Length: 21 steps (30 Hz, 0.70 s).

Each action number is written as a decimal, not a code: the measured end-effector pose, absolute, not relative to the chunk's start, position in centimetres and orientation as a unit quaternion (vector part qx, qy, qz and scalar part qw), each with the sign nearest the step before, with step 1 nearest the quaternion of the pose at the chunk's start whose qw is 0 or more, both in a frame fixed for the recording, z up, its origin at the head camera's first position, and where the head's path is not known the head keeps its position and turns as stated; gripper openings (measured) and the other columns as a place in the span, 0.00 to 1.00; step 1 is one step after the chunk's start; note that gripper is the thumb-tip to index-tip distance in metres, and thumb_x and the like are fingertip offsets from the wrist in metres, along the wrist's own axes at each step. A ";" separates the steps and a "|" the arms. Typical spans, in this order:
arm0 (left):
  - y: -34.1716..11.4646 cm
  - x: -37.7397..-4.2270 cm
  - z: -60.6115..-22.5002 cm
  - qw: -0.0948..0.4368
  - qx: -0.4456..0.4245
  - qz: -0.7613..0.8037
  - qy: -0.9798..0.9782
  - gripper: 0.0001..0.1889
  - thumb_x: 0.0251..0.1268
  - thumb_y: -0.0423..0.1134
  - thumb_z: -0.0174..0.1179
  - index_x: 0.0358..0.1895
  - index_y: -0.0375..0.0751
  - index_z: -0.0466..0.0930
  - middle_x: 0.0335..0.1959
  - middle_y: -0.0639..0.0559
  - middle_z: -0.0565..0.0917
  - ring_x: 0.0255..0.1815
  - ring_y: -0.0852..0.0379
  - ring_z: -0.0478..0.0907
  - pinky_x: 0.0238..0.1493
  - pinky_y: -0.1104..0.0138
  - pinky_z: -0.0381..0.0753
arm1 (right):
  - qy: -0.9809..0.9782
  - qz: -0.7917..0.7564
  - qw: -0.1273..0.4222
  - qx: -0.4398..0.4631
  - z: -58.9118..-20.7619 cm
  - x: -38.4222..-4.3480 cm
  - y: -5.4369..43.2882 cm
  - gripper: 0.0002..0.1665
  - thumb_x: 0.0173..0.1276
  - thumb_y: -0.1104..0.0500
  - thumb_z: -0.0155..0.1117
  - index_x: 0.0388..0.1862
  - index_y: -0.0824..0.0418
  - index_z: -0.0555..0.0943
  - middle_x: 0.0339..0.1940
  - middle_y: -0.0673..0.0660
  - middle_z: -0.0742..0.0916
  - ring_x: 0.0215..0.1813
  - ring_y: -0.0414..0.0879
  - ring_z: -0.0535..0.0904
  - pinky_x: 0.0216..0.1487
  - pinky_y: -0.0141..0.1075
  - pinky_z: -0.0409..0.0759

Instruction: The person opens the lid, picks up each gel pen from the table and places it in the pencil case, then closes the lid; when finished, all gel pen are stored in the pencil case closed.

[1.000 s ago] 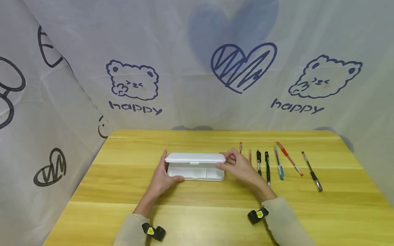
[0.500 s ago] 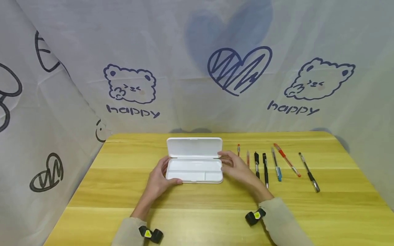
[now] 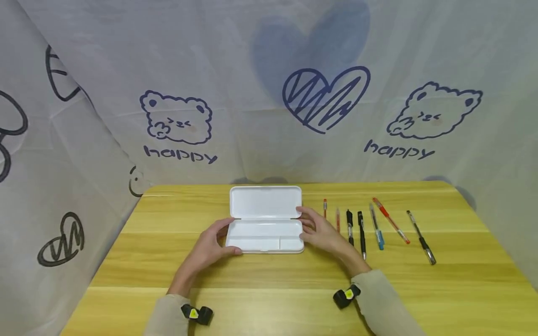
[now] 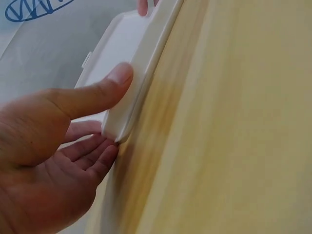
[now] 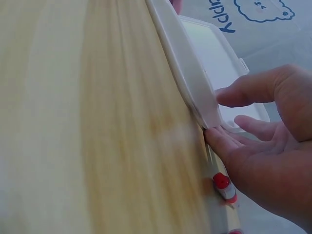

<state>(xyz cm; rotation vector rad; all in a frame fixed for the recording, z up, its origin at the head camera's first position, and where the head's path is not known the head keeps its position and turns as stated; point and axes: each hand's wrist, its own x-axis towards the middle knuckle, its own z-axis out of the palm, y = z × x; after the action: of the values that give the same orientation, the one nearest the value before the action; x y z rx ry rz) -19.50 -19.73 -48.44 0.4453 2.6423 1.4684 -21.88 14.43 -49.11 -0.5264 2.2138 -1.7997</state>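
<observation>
A white pencil case point(image 3: 256, 242) lies on the wooden table with its lid point(image 3: 265, 202) raised backward. Its base shows one long compartment and two smaller front ones, all bare. My left hand point(image 3: 207, 245) holds the left end, thumb on the front edge and fingers toward the hinge; the left wrist view shows the thumb point(image 4: 105, 92) across the front wall. At the opposite end, my right hand point(image 3: 322, 234) holds the case, its thumb on the base's right wall and a finger against the lid's lower right corner. Some right fingers are partly hidden behind the case end.
Several pens lie to the right: a black pen point(image 3: 362, 235), a blue-capped pen point(image 3: 377, 227), a red pen point(image 3: 391, 220) and a clear-and-black pen point(image 3: 421, 238). Two thin red ones lie close to my right hand. A printed cloth point(image 3: 256, 140) hangs behind the table.
The lid has swung from partly raised to fully back, exposing the compartments. My left hand has shifted slightly left and outward along the case end. The pens stay put.
</observation>
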 end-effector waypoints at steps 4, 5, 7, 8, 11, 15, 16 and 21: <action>-20.1 -20.2 -48.4 0.041 0.129 0.448 0.884 0.47 0.42 0.42 0.86 0.70 0.37 0.73 0.68 0.37 0.77 0.64 0.39 0.76 0.67 0.47 0.74 | 0.760 -0.616 0.122 -0.171 -49.0 -21.9 14.4 0.42 0.66 0.77 0.59 0.78 0.73 0.58 0.72 0.76 0.70 0.75 0.68 0.66 0.76 0.52 0.64; -20.1 -20.3 -48.4 0.040 0.126 0.441 0.888 0.47 0.41 0.44 0.86 0.70 0.38 0.74 0.68 0.38 0.77 0.66 0.39 0.75 0.69 0.46 0.72 | 0.760 -0.616 0.123 -0.169 -48.9 -21.8 14.3 0.42 0.66 0.77 0.59 0.78 0.73 0.58 0.72 0.76 0.70 0.75 0.68 0.66 0.76 0.52 0.64; -20.2 -20.4 -48.5 0.041 0.127 0.433 0.891 0.48 0.41 0.46 0.86 0.70 0.39 0.74 0.69 0.38 0.76 0.70 0.39 0.70 0.72 0.45 0.67 | 0.760 -0.616 0.122 -0.165 -48.7 -21.8 14.3 0.42 0.65 0.77 0.59 0.78 0.73 0.58 0.72 0.76 0.70 0.75 0.68 0.66 0.76 0.52 0.64; -20.2 -20.5 -48.5 0.042 0.130 0.431 0.892 0.48 0.41 0.47 0.86 0.70 0.39 0.73 0.70 0.37 0.74 0.72 0.38 0.68 0.74 0.44 0.64 | 0.761 -0.616 0.121 -0.164 -48.7 -21.8 14.2 0.42 0.65 0.77 0.59 0.77 0.73 0.58 0.72 0.76 0.70 0.75 0.68 0.66 0.76 0.52 0.64; -20.3 -20.6 -48.7 0.043 0.136 0.429 0.892 0.49 0.42 0.48 0.85 0.71 0.39 0.72 0.73 0.37 0.71 0.77 0.37 0.61 0.77 0.44 0.58 | 0.762 -0.616 0.119 -0.158 -48.6 -21.8 14.2 0.41 0.65 0.78 0.59 0.77 0.73 0.59 0.71 0.75 0.70 0.75 0.67 0.66 0.75 0.52 0.64; -20.4 -20.7 -48.9 0.044 0.137 0.443 0.885 0.48 0.43 0.48 0.85 0.72 0.41 0.72 0.75 0.39 0.69 0.79 0.39 0.59 0.78 0.45 0.56 | 0.762 -0.618 0.114 -0.156 -48.5 -21.8 14.2 0.41 0.64 0.78 0.59 0.76 0.73 0.60 0.71 0.76 0.71 0.74 0.68 0.67 0.75 0.52 0.65; -20.4 -20.7 -48.9 0.044 0.139 0.450 0.881 0.48 0.43 0.47 0.85 0.72 0.41 0.72 0.75 0.39 0.70 0.79 0.40 0.59 0.78 0.46 0.56 | 0.761 -0.619 0.113 -0.158 -48.4 -21.8 14.2 0.41 0.65 0.78 0.59 0.76 0.74 0.59 0.71 0.76 0.70 0.74 0.68 0.67 0.75 0.52 0.65; -20.4 -20.5 -49.1 0.046 0.147 0.477 0.865 0.48 0.42 0.44 0.85 0.71 0.39 0.72 0.73 0.41 0.73 0.78 0.43 0.62 0.79 0.50 0.58 | 0.755 -0.625 0.114 -0.165 -48.1 -21.6 14.6 0.39 0.67 0.77 0.60 0.75 0.74 0.59 0.72 0.77 0.70 0.74 0.69 0.67 0.76 0.54 0.64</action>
<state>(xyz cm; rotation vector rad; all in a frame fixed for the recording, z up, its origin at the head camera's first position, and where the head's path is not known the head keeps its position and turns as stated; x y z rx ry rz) -20.50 -20.45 -49.13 0.4484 2.6412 1.4565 -21.57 14.59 -48.06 -0.4826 2.2131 -1.8328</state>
